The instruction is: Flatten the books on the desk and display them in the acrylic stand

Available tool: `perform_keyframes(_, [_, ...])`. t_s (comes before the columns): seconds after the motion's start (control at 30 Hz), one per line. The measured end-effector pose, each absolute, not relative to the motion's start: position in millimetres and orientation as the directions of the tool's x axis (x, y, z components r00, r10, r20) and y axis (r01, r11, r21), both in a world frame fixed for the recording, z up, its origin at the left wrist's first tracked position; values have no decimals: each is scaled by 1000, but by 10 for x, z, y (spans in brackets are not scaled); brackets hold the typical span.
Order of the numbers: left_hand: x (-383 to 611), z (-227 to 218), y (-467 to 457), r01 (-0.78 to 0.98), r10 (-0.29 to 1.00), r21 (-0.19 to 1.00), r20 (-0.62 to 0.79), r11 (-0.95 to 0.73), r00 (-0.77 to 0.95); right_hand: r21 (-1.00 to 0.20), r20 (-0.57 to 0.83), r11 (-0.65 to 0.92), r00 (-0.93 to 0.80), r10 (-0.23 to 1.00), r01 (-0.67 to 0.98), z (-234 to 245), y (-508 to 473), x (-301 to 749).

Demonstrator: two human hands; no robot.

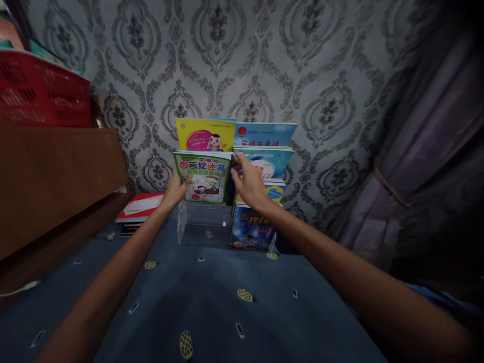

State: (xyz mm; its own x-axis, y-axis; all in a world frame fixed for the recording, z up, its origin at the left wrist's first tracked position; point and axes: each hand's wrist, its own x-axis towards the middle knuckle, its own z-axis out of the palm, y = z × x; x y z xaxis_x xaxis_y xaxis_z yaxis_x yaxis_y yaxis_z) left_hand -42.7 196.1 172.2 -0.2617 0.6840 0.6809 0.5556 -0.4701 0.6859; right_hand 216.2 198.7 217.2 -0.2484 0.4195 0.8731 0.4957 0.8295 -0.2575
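Note:
A clear acrylic tiered rack (191, 227) stands on the blue carpet against the patterned wall, with several children's books in it. A green-covered book (204, 176) sits in the left middle tier. My left hand (176, 189) grips its lower left edge. My right hand (247, 184) is closed on its upper right corner. Behind it stands a yellow book (206, 133). To the right are light blue books (264, 135) and, at the bottom, a dark blue book (251, 232). The rack's lower left slot has no book in it.
A small stack of books with a red and white cover (139, 206) lies on the floor at the left. A brown wooden cabinet (53, 176) carries a red plastic basket (41, 91). A purple tied curtain (427, 166) hangs at the right. The blue dotted carpet (212, 302) spreads in front.

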Motion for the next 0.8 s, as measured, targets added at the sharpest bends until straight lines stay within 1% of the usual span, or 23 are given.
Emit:
perform_keyframes(0.1, [-381, 1723, 2011, 547, 678, 692, 681, -472, -276, -289, 868, 819, -225, 443, 496, 2168, 2021, 2131])
perform_keyframes(0.33, [-279, 1695, 2052, 549, 682, 710, 663, -441, -309, -317, 872, 805, -180, 455, 502, 2218, 2000, 2077])
perform_keyframes(0.57, [-243, 1706, 1990, 585, 700, 719, 634, -375, -330, -354, 813, 717, -181, 553, 601, 2341, 1966, 2053])
perform_keyframes(0.8, [-260, 1810, 1993, 621, 722, 725, 597, -298, -350, -394, 776, 684, -177, 606, 614, 2476, 2034, 1937])
